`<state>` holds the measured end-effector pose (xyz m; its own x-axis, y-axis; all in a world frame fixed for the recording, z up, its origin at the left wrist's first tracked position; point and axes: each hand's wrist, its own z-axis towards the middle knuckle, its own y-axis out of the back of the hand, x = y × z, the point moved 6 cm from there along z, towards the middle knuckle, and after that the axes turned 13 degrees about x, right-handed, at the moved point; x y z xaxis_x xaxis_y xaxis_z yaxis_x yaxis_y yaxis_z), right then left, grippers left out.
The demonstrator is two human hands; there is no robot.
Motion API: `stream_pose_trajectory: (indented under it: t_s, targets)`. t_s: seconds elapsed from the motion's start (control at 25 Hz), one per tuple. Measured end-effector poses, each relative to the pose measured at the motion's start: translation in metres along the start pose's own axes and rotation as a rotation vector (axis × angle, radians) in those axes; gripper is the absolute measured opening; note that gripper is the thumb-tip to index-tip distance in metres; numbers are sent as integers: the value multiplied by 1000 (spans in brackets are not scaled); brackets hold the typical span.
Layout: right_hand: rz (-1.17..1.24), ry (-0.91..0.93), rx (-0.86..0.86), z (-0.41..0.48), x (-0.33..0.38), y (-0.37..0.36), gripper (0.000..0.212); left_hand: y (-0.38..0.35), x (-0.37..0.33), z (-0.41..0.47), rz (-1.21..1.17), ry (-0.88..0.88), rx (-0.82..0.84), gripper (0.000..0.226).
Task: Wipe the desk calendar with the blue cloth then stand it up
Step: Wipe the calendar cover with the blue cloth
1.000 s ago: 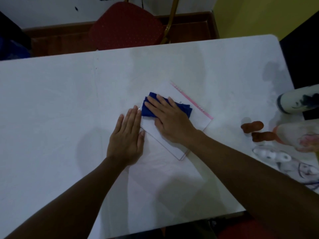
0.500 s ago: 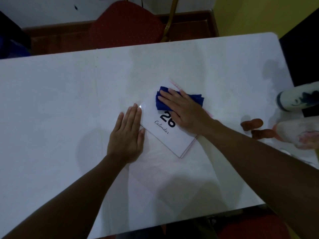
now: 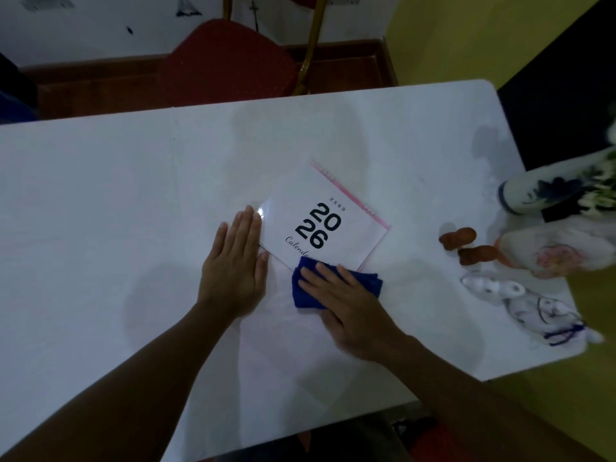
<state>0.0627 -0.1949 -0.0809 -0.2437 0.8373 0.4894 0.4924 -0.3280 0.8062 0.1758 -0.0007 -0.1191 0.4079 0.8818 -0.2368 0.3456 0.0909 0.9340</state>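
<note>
Head view shows the calendar point(image 3: 325, 225) lying flat mid-table, the cloth point(image 3: 336, 286) pressed on its near edge under the right hand point(image 3: 353, 305), fingers spread flat. The left hand point(image 3: 235, 271) (flat, fingers together, gripping nothing) only butts its left edge, so a hard stroke could skid the calendar toward the vase point(image 3: 553, 191).

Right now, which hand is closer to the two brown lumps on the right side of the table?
The right hand. It lies flat on the blue cloth at the calendar's near corner, left of the brown lumps. The left hand is farther away, beyond the calendar's left edge.
</note>
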Motion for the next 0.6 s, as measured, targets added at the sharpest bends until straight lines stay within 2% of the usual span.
stream_pose_trajectory:
  t_s: [0.08, 0.2, 0.28, 0.44, 0.6]
  targets:
    - [-15, 13, -22, -1, -15, 14, 54, 1, 0, 0, -2, 0, -9, 67]
    - [67, -169, -126, 30, -41, 45, 53, 0, 1, 1, 3, -4, -23, 67]
    - [99, -240, -130, 68, -44, 60, 52, -2, 2, 1, 1, -7, -18, 68]
    - [10, -184, -95, 131, -32, 73, 54, -5, 3, 2, 2, 0, -2, 68]
    - [-104, -26, -105, 118, -12, 55, 56, -4, 2, 0, 23, 0, -4, 67]
